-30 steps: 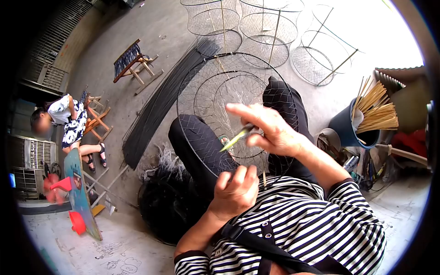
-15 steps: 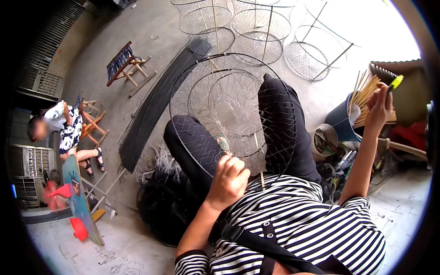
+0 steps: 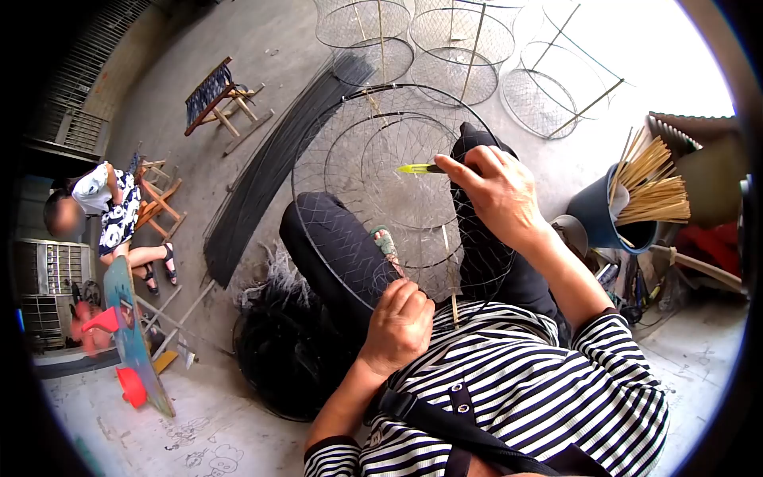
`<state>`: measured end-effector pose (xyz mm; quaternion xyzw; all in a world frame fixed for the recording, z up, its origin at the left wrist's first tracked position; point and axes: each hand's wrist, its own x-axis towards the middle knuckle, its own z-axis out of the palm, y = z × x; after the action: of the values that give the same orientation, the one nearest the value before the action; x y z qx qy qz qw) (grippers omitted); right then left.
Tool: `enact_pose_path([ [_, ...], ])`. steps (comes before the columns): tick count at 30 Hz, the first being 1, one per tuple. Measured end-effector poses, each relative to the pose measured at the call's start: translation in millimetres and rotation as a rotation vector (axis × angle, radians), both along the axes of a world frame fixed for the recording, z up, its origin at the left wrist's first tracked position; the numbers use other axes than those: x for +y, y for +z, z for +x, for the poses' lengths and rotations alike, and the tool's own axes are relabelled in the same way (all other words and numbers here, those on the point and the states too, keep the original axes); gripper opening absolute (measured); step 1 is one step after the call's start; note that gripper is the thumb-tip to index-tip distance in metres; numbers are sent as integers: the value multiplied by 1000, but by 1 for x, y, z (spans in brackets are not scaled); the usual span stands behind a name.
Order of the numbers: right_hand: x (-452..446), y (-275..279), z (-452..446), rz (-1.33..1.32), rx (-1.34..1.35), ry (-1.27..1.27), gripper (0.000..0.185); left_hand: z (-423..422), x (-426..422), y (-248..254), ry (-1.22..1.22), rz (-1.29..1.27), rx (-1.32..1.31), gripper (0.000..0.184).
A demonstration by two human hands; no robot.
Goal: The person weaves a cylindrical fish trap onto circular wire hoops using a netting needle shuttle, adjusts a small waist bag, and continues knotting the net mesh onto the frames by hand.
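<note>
A round net cage with dark hoops and thin mesh rests across my knees. My left hand is closed on the edge of its netting, at the hoop's near side. Over the upper right part of the cage is my right hand, its fingers closed round a netting needle. The needle has a yellow-green tip that points left, above the inner hoops. Its rear part is hidden in my fingers.
A bundle of black rods lies on the floor. Several net cages stand ahead. At right, a blue bucket holds bamboo sticks. A person sits at left near a folding stool and a teal board.
My right hand swung out to the right with the needle, then came back over the cage. My left hand has stayed at the near edge of the netting.
</note>
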<state>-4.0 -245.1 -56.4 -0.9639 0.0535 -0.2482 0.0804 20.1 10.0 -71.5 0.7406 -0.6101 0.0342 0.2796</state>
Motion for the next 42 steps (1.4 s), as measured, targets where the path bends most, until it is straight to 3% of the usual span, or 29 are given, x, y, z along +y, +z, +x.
enact_pose_path([
  [8, -2, -13, 31, 442, -250, 187, 32, -1, -1, 2, -6, -17, -18, 9],
  [15, 15, -4, 48, 611, -281, 291, 41, 0, -14, -2, -66, -42, -61, 9],
  [17, 42, 18, 58, 505, -282, 336, 45, -1, -25, 1, -130, -33, -91, 11],
  [21, 44, 13, 74, 390, -256, 183, 19, 0, -23, 12, -77, 1, -175, 11],
  [23, 36, 29, 57, 288, -519, 202, 20, 3, -16, 14, -21, 11, -241, 12],
  [25, 22, 49, 36, 381, -555, 219, 28, 5, -11, 15, 40, -14, -328, 12],
  [27, -1, 44, 27, 154, -431, 208, 30, 6, -7, 19, 78, -67, -348, 12],
  [28, -9, 32, 28, -88, -356, 194, 34, 6, -6, 24, 82, -88, -347, 12],
  [29, -13, 30, 26, -223, -238, 243, 44, 5, -8, 26, 65, -94, -350, 12],
  [31, -1, 21, 19, -99, -79, 281, 56, 3, -11, 31, 31, -105, -358, 13],
  [32, 7, 28, 19, 158, -125, 423, 59, 3, -15, 28, 0, -106, -377, 13],
  [33, 20, 25, 22, 641, -243, 581, 62, 4, -17, 25, -31, -104, -397, 13],
  [35, 33, 33, 9, 1530, -94, 672, 58, 7, -13, 26, 34, -62, -419, 10],
  [36, 31, 26, 7, 1693, -88, 664, 37, 13, -15, 36, 107, -93, -461, 8],
  [37, 30, 24, 4, 1232, -138, 429, 22, 20, -19, 46, 180, -129, -502, 7],
  [38, 32, 36, -7, 820, -182, 335, 22, 28, -24, 58, 199, -149, -463, 6],
  [40, 39, 71, -44, 495, -232, 383, 14, 41, -43, 64, 113, -214, -374, 4],
  [42, 13, 69, -83, 883, -367, 539, 19, 42, -60, 48, -88, -97, -261, 9],
])
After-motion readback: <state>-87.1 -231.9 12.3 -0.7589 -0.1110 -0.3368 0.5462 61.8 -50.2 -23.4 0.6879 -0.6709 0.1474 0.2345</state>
